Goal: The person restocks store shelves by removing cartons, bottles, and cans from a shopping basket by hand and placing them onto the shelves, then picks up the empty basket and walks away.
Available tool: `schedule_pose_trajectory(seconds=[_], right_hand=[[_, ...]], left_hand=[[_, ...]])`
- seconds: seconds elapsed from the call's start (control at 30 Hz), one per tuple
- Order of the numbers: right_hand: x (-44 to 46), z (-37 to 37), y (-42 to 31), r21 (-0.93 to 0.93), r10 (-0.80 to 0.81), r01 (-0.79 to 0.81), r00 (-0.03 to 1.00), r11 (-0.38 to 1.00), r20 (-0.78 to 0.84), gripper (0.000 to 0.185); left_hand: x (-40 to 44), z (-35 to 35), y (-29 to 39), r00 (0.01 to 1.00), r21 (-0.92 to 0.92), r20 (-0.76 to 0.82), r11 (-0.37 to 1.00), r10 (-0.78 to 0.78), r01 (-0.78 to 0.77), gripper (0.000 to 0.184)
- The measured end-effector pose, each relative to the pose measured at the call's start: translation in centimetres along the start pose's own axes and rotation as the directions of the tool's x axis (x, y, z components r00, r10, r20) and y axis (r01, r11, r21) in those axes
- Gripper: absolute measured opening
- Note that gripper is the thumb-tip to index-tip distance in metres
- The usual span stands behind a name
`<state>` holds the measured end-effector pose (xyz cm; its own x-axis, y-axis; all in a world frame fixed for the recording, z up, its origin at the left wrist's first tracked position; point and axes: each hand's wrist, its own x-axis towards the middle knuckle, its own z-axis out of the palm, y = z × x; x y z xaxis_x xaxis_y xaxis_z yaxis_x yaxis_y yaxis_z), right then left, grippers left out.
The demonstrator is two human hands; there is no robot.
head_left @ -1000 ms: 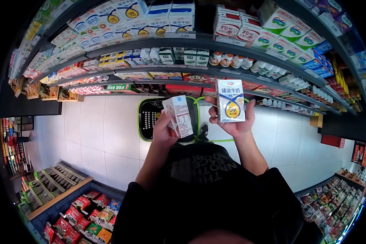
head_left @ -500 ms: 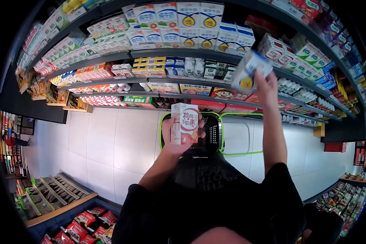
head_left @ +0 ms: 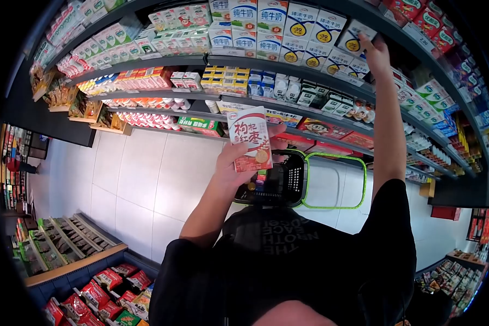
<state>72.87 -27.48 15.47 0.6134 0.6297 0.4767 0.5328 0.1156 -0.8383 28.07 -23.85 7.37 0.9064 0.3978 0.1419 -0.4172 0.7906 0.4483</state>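
My left hand is wrapped around a red and white drink carton with red Chinese lettering, held upright in front of my body. My right hand reaches up to the upper shelf, its fingers on a white and blue milk carton with a yellow circle. That carton stands on top of a row of smaller cartons, beside matching milk cartons. Below my left hand is a black shopping basket with a green rim; a few small items show inside, partly hidden.
Curved shelves hold milk cartons, yellow packs and red boxes. A green-edged frame extends right of the basket over the tiled floor. Behind on the left are a bin of red packets and a slatted rack.
My right hand has moved up and right, bringing the milk carton from in front of the shelves onto the upper shelf. My left hand has lifted the red and white carton slightly and tilted it.
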Motion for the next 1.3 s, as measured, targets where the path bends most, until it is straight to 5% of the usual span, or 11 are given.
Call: schedule_pose_trajectory(seconds=[0.23, 0.53, 0.57, 0.7, 0.8, 0.87, 0.9, 1.0, 1.13, 1.23, 1.3], right_hand=[[0.4, 0.4, 0.4, -0.043, 0.005, -0.004, 1.000, 0.999, 0.027, 0.051], [-0.3, 0.6, -0.8, -0.029, 0.018, -0.015, 0.994, 0.999, 0.108, 0.064], [-0.5, 0.4, -1.1, -0.207, -0.017, 0.035, 0.996, 0.978, 0.088, 0.058], [-4.2, -1.1, -2.1, -0.179, -0.304, 0.269, 0.929, 0.946, -0.210, 0.047], [-11.5, -2.4, -5.6, -0.101, -0.009, 0.039, 0.959, 0.994, 0.282, 0.049], [-15.0, -3.0, -7.3, -0.132, 0.047, 0.036, 0.817, 0.991, 0.575, 0.074], [-15.8, -3.5, -7.6, -0.148, 0.072, 0.033, 0.758, 0.988, 0.648, 0.070], [-15.3, -7.4, -8.1, -0.285, 0.183, 0.015, 0.732, 0.958, 0.656, 0.060], [-12.3, -12.6, -7.4, -0.368, -0.019, 0.195, 0.902, 0.909, 0.432, 0.051], [-8.5, -14.6, -6.7, -0.571, -0.226, 0.381, 0.918, 0.727, 0.325, 0.049], [-6.1, -14.6, -5.8, -0.596, -0.275, 0.401, 0.915, 0.696, 0.294, 0.047]], left_hand=[[2.0, -1.3, -1.5, 0.998, -0.055, -0.063, 0.998, 0.020, -0.024, 0.062], [4.9, 0.0, -3.7, 0.987, 0.111, -0.150, 0.991, -0.054, 0.071, 0.064], [5.3, 0.2, -3.9, 0.984, 0.119, -0.166, 0.990, -0.060, 0.080, 0.064], [7.6, 0.6, -4.5, 0.982, 0.088, -0.113, 0.983, -0.152, 0.162, 0.068], [9.8, 0.0, -6.2, 0.974, 0.374, -0.101, 0.899, -0.204, 0.227, 0.065], [11.7, 1.5, -7.7, 0.969, 0.519, -0.050, 0.823, -0.242, 0.232, 0.066], [12.8, 2.0, -9.0, 0.975, 0.600, 0.017, 0.782, -0.222, 0.168, 0.065], [15.8, 2.4, -12.4, 0.976, 0.765, 0.060, 0.638, -0.210, 0.090, 0.073], [18.0, 3.3, -15.9, 0.997, 0.822, 0.081, 0.567, -0.018, -0.057, 0.083], [18.0, 3.1, -16.4, 0.999, 0.911, 0.013, 0.410, 0.046, -0.031, 0.075], [17.6, 3.6, -16.5, 0.997, 0.892, -0.077, 0.445, -0.025, 0.080, 0.067]])
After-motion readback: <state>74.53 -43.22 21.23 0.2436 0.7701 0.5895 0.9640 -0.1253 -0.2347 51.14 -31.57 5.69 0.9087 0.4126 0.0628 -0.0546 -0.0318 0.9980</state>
